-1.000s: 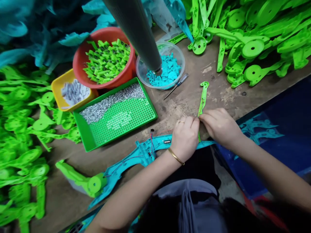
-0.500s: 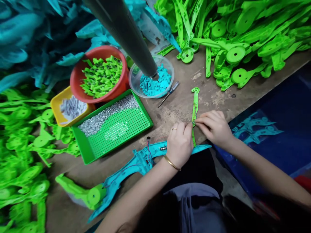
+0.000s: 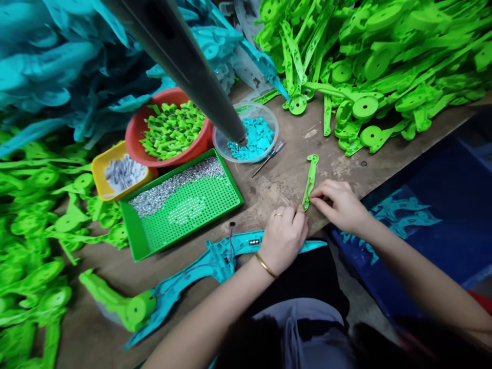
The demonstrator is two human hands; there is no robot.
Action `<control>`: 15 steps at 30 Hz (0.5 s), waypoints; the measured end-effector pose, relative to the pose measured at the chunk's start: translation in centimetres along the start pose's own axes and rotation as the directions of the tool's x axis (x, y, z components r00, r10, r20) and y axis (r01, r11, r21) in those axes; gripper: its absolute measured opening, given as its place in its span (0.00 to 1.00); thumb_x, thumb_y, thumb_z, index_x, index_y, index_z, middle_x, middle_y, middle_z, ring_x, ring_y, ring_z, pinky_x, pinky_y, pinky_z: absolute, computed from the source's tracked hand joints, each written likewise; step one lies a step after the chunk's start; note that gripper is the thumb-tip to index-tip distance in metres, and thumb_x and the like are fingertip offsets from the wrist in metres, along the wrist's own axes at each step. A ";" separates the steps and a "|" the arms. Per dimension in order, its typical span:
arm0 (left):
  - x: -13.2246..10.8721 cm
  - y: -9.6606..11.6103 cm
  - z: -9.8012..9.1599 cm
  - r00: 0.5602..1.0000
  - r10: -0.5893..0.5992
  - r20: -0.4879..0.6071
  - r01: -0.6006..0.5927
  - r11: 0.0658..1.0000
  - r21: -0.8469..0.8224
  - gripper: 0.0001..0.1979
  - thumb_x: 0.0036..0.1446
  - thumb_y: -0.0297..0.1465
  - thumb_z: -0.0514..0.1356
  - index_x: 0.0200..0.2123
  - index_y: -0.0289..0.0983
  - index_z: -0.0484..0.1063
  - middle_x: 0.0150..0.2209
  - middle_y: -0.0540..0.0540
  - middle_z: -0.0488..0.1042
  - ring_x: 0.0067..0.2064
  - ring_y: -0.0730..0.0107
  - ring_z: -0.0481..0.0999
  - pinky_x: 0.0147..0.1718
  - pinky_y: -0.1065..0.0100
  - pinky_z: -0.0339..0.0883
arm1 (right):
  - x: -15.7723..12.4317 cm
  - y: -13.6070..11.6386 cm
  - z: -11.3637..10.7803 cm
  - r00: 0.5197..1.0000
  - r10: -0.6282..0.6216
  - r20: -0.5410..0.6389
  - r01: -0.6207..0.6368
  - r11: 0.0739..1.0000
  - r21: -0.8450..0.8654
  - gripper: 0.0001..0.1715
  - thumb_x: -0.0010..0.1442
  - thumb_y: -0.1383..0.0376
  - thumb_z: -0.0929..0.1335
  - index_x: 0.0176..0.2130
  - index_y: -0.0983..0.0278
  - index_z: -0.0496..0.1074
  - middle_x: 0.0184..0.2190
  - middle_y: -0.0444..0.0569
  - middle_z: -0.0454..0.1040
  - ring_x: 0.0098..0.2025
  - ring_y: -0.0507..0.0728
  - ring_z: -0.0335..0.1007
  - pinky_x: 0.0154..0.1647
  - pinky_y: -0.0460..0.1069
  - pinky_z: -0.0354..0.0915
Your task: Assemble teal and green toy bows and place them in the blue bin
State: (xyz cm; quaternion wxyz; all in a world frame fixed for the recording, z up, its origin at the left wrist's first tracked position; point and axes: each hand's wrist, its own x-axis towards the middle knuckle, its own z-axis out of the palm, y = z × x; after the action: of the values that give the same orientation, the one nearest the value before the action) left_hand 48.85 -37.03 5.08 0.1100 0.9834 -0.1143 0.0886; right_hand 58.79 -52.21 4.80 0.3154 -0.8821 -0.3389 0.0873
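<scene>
The likeliest trouble is the green strip (image 3: 310,177) swinging or sliding: the fingers meet it only at its near end, while the hooked far end lies loose on the table (image 3: 265,202), so a sideways push could turn it. What seems to be a thin wire runs along the strip — too fine at this size to be sure — and it could get pulled out of line by a careless fingertip. A small part let slip by the right hand (image 3: 340,205) could drop over the table edge, as the blue bin (image 3: 407,282) opens just beyond. The left forearm also crosses above the blue frame (image 3: 217,259); a low sleeveless wrist, or its bangle (image 3: 266,266), could snag the wires (image 3: 231,245) and drag at the black plug (image 3: 232,224).

The strip lies ahead of the hands, its near end between their fingertips and its length pointing away. The left hand (image 3: 286,233) is curled at that end, fingers bunched, thumb hidden — whether it grips the strip, I cannot tell. The right hand comes in from the right, thumb and forefinger pressed together in a pinch at the strip's edge; what sits between them is too small to make out.
</scene>
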 end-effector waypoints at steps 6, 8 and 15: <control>-0.9 -1.7 -0.9 0.989 0.142 0.048 -0.133 0.979 -0.157 0.11 0.62 0.28 0.51 0.43 0.31 0.69 0.35 0.41 0.72 0.36 0.64 0.69 0.36 0.63 0.68 | -0.2 0.4 -0.9 0.935 -0.321 0.153 0.342 0.929 -0.139 0.09 0.61 0.68 0.62 0.40 0.63 0.71 0.37 0.49 0.72 0.41 0.56 0.66 0.41 0.51 0.58; -1.1 -2.1 -1.0 0.985 0.165 0.048 -0.153 0.970 -0.191 0.11 0.62 0.28 0.51 0.43 0.30 0.69 0.35 0.41 0.72 0.36 0.65 0.70 0.37 0.64 0.68 | -0.2 0.7 -1.0 0.880 -0.443 0.173 0.471 0.861 -0.191 0.10 0.62 0.69 0.62 0.40 0.64 0.72 0.38 0.50 0.73 0.40 0.56 0.65 0.42 0.51 0.58; -1.2 -2.5 -1.0 0.986 0.159 0.053 -0.142 0.962 -0.233 0.10 0.62 0.28 0.52 0.41 0.30 0.70 0.35 0.41 0.72 0.37 0.65 0.70 0.38 0.64 0.68 | 0.3 1.1 -1.2 0.799 -0.559 0.222 0.602 0.745 -0.288 0.09 0.62 0.66 0.63 0.38 0.64 0.73 0.35 0.49 0.73 0.37 0.55 0.64 0.38 0.50 0.56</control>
State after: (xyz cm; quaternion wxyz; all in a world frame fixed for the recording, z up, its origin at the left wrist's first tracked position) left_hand 48.18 -34.16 5.34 0.2113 0.9552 -0.2019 0.0477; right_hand 60.09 -53.27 5.08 0.1463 -0.7665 -0.6249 -0.0223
